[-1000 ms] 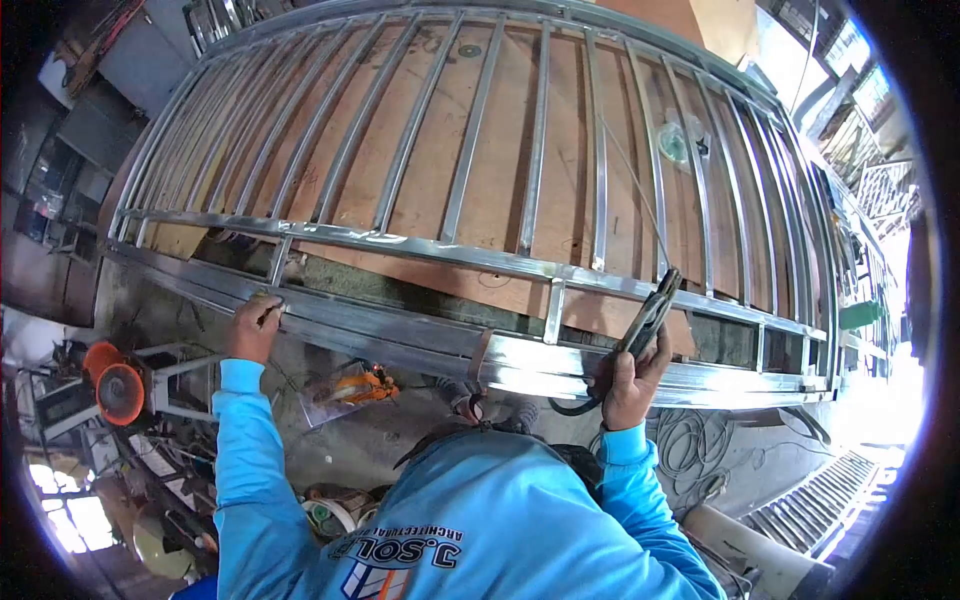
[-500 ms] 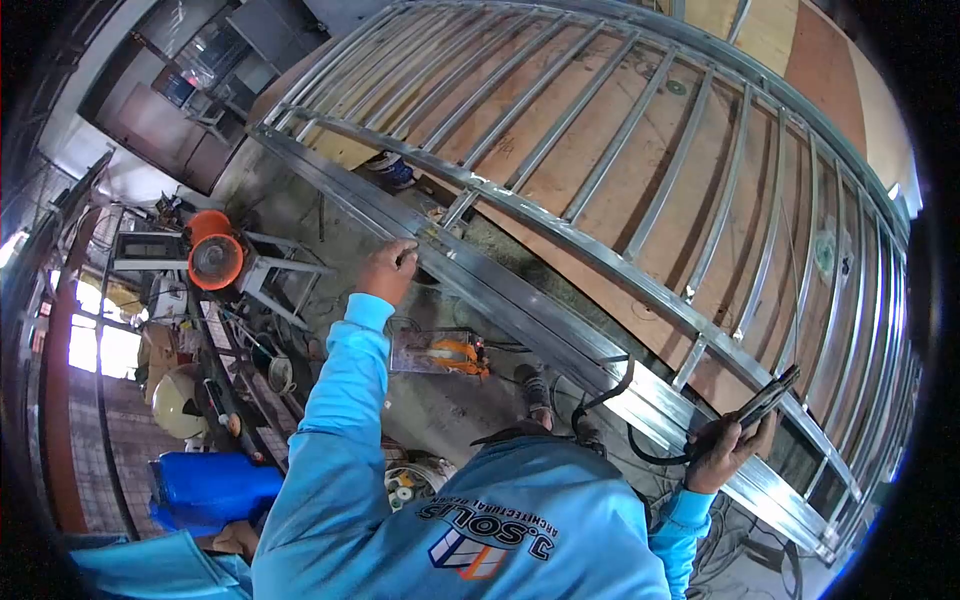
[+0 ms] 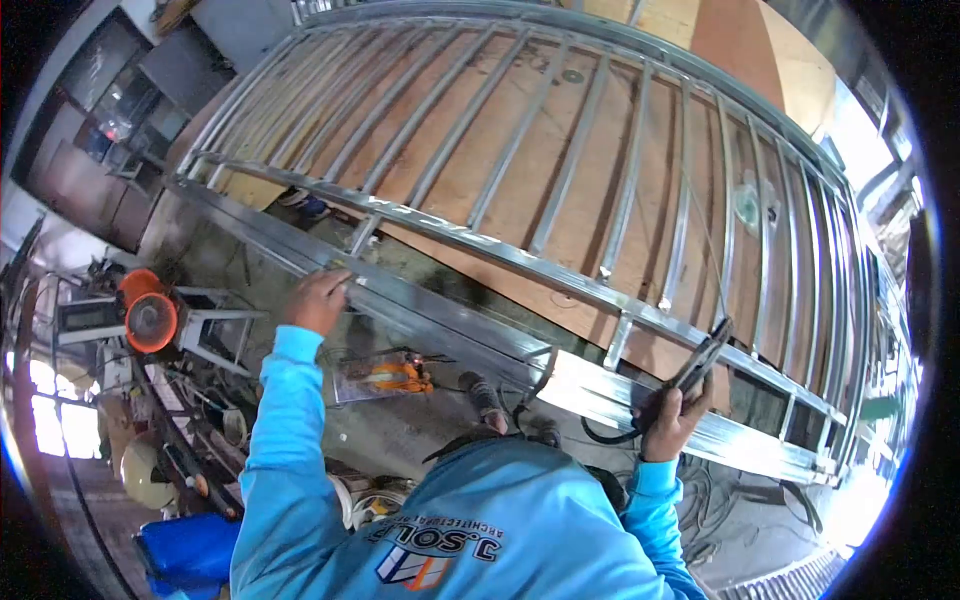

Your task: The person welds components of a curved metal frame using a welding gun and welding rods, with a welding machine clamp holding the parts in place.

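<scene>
Nearest, a blue sleeve runs out to the left hand, which is laid on the rail with fingers bent at its edge (whether they pinch anything I cannot tell). Right hand is closed round the holder, just above the rail's bright stretch. Cable loops below it. Rod sits clamped in the holder, slanting up across the bars. Saw stands on its frame to the left, well apart. The rail is the low edge of the grille, which lies flat on plywood.

Judgement: stick-welding work on the rail. To do it well:
- bring the rod tip down to the joint, not across the bars
- brace the right wrist on the rail
- keep the left hand off the seam
- keep the cable slack
</scene>
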Demonstrator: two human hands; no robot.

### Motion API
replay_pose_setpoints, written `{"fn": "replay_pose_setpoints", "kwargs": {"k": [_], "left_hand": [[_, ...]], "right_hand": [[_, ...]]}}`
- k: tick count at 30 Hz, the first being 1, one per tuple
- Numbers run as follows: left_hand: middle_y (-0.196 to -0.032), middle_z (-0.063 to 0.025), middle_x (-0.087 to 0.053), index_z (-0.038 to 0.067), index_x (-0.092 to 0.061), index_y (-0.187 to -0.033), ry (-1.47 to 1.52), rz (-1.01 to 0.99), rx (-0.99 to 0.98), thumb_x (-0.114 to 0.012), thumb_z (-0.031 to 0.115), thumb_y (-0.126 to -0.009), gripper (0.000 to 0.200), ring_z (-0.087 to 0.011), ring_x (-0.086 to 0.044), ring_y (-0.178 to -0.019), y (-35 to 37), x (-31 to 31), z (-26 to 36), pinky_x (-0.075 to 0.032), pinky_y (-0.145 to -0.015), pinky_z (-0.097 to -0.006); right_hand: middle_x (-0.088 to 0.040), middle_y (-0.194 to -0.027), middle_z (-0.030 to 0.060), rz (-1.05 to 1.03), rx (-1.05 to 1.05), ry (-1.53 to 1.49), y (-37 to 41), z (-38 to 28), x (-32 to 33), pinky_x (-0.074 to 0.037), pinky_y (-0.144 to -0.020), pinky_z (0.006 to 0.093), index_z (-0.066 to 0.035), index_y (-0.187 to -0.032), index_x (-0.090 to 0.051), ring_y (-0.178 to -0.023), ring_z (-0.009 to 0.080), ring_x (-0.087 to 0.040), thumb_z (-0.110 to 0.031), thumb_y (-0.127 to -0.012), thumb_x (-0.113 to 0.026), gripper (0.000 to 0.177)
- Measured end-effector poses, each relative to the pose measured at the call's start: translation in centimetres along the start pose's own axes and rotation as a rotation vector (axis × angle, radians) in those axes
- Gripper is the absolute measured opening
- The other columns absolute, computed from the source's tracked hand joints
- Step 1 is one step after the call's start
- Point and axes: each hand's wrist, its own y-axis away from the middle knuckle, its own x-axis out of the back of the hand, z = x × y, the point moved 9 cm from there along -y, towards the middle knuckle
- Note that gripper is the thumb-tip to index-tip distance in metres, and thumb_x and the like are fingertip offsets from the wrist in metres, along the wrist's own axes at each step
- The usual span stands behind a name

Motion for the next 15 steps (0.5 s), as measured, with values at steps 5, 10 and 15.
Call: {"fn": "replay_pose_setpoints", "kwargs": {"k": [5, 10, 15], "left_hand": [[-0.107, -0.0125, -0.070, 0.023, -0.078, -0.108, -0.254, -0.281, -0.040, -0.060, 0.024, -0.095, 0.022, -0.0341, -0.064, -0.104, -3.1, 0.4, 3.0, -0.052, -0.090, -0.0480], [-0.096, -0.0060, -0.068, 0.022, -0.079, -0.102, -0.321, -0.274, -0.209, -0.065, 0.022, -0.090, 0.018, -0.0308, -0.062, -0.094, -4.2, -0.6, 2.6, -0.050, -0.088, -0.0470], [-0.102, -0.0026, -0.070, 0.021, -0.078, -0.094, -0.330, -0.244, -0.299, -0.067, 0.023, -0.088, 0.013, -0.0274, -0.064, -0.100, -4.2, 0.0, 3.8, -0.050, -0.089, -0.0443]], "right_hand": [[-0.054, -0.099, 0.0029, 0.020, 0.051, -0.129, -0.2, -0.9, -1.2, -0.041, -0.056, 0.0247, -0.009, -0.157, -0.025, -0.067, 0.0096, -0.049, -0.031, -0.101, -0.064, 0.071], [-0.054, -0.097, 0.0050, 0.039, 0.053, -0.109, -0.2, -1.6, -1.4, -0.048, -0.053, 0.0274, -0.010, -0.157, -0.024, -0.066, 0.0117, -0.055, -0.035, -0.101, -0.064, 0.074], [-0.056, -0.095, 0.0062, 0.012, 0.053, -0.135, -0.2, -1.9, -1.7, -0.050, -0.049, 0.0287, -0.011, -0.157, -0.023, -0.062, 0.0130, -0.057, -0.035, -0.100, -0.065, 0.075]]}}
